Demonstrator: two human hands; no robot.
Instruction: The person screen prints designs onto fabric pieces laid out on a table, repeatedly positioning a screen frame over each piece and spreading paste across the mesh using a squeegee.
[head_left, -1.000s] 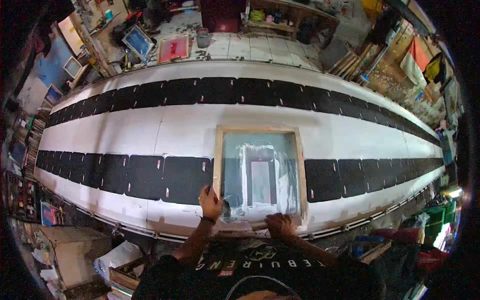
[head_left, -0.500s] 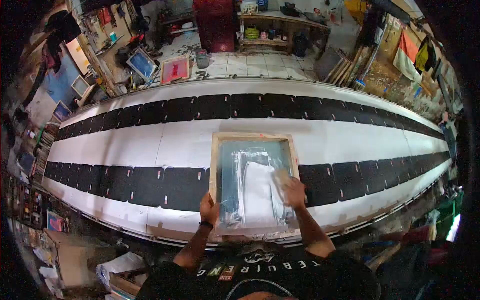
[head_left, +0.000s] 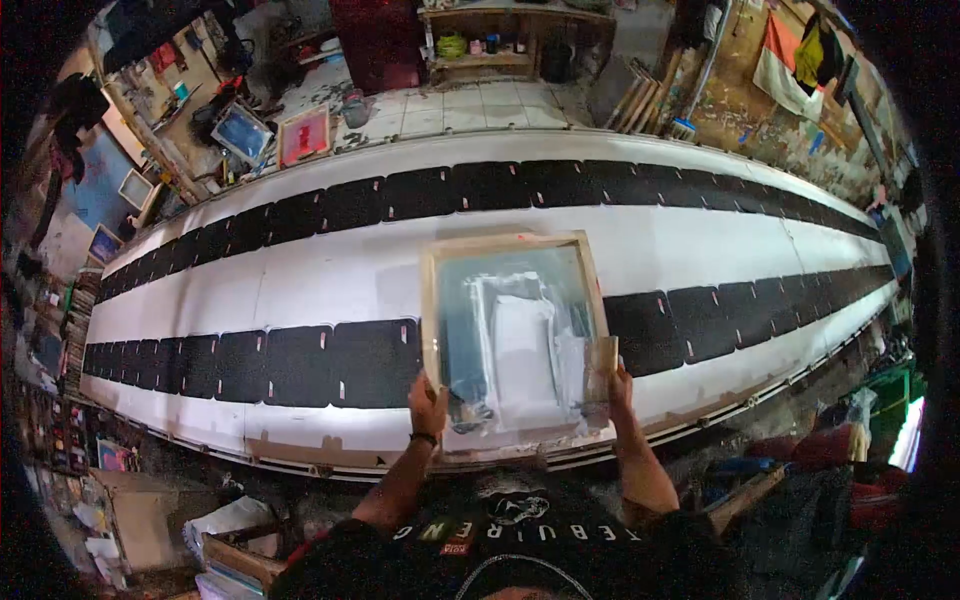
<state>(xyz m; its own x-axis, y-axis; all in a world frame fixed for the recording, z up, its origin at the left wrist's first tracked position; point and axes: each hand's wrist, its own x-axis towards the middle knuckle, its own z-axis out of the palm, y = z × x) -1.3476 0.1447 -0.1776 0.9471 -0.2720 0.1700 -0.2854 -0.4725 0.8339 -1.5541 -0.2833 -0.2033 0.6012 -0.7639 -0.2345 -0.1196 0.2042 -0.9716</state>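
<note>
A wooden-framed printing screen (head_left: 503,243) is in front of me over the nearer row of black fabric pieces (head_left: 288,366). White ink (head_left: 522,340) covers the middle of its mesh in a thick patch with streaked edges. My left hand (head_left: 428,406) is closed around the frame's lower left side. On the opposite side, my right hand (head_left: 621,390) holds a squeegee (head_left: 606,362) with a wooden handle, upright against the frame's right edge. Part of that hand's grip is hidden behind the squeegee. The screen covers whatever lies beneath it.
A long white table (head_left: 340,265) carries a second row of black pieces (head_left: 485,187) farther back. Beyond it, a red screen (head_left: 304,135) and a blue screen (head_left: 242,133) lean near a bucket (head_left: 354,108). Wooden bars (head_left: 636,97) stand at the back right.
My right hand has moved the squeegee from over the mesh to the frame's right edge and turned it upright. My left hand stays on the frame. The whole view has shifted and tilted.
</note>
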